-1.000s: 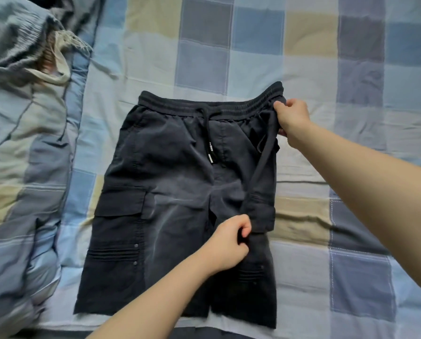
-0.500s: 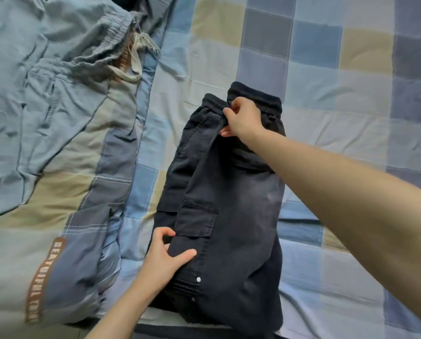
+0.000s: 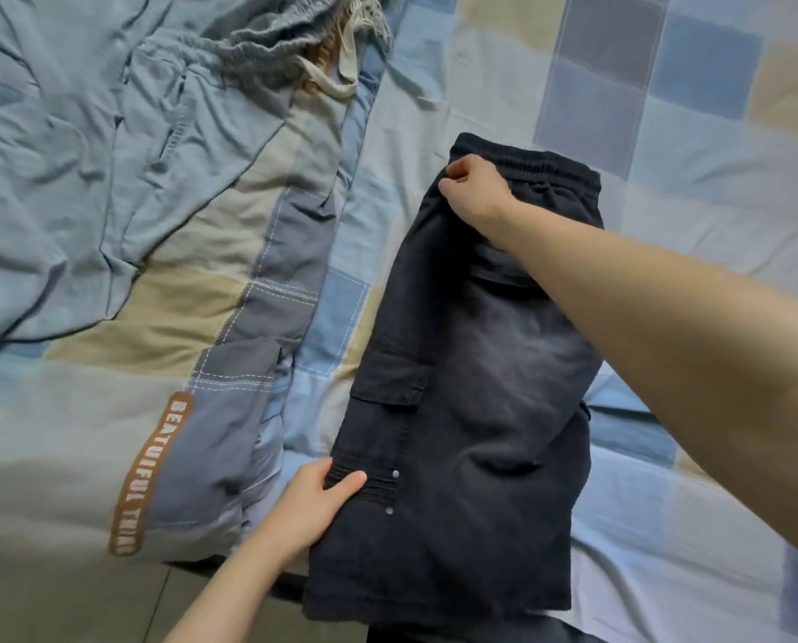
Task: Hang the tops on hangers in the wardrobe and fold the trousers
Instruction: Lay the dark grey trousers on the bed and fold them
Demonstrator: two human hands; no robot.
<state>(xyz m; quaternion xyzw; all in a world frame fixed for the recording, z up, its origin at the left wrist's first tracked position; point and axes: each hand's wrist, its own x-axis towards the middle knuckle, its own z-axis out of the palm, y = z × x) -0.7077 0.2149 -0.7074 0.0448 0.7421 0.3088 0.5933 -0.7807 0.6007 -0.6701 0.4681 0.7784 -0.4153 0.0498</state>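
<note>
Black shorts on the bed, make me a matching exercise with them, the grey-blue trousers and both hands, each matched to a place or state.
Things:
1. black shorts
2. grey-blue trousers
3. left hand
4. right hand

Places or states:
A. grips the shorts' left edge near the hem
B. folded in half lengthwise on the checked bedspread
C. pinches the fabric just below the waistband
D. crumpled at the upper left, pale drawstring showing

Pairs: 1-B, 2-D, 3-A, 4-C
</note>
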